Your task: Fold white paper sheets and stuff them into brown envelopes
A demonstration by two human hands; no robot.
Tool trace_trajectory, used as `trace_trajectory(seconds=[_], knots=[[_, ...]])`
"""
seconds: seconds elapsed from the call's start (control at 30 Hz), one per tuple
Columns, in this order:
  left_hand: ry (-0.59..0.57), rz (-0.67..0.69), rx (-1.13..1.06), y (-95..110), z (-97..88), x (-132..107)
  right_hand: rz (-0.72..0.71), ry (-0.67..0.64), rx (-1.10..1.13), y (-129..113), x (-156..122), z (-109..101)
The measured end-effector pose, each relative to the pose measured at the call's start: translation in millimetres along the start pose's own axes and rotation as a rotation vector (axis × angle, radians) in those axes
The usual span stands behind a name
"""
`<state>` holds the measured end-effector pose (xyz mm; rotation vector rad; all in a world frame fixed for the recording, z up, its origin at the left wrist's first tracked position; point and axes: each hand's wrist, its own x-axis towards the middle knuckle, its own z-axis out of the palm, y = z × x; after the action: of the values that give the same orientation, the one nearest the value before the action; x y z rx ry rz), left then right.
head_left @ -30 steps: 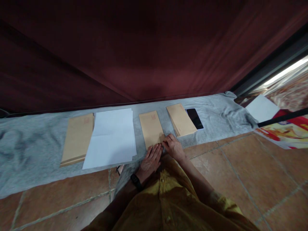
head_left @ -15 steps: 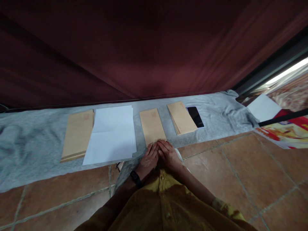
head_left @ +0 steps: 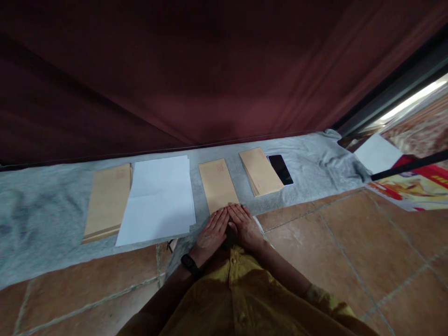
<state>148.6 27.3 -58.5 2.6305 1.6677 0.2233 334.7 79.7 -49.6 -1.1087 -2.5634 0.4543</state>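
Note:
A single brown envelope (head_left: 217, 183) lies on the grey cloth (head_left: 45, 214) straight ahead of me. My left hand (head_left: 211, 232) rests flat on the envelope's near end with fingers stretched out; a black band is on that wrist. My right hand (head_left: 245, 226) lies flat beside it, fingertips touching the same near edge. Both hands are open and hold nothing. A stack of white paper sheets (head_left: 158, 198) lies to the left of the envelope.
A pile of brown envelopes (head_left: 107, 200) sits at the far left, another pile (head_left: 259, 170) to the right with a black phone (head_left: 280, 169) next to it. A dark red curtain (head_left: 210, 70) hangs behind. Tiled floor (head_left: 350, 242), white sheet (head_left: 376, 152) and colourful print (head_left: 413, 184) lie right.
My right hand has shifted from the envelope's right corner to its near edge and flattened beside my left hand. The view has shifted slightly.

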Motion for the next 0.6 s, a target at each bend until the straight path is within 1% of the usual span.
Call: trace_trajectory(seconds=[0.17, 0.37, 0.6], knots=[[0.014, -0.035, 0.007, -7.9, 3.0, -7.8, 0.000, 0.012, -0.026, 4.5, -1.4, -2.5], [0.033, -0.057, 0.036, -17.3, -1.0, -18.3, 0.024, 0.032, -0.032, 13.0, -5.1, -1.7], [0.014, -0.106, 0.053, -19.1, -4.8, -25.8, 0.082, 0.057, -0.044, 18.7, -8.8, -7.1]])
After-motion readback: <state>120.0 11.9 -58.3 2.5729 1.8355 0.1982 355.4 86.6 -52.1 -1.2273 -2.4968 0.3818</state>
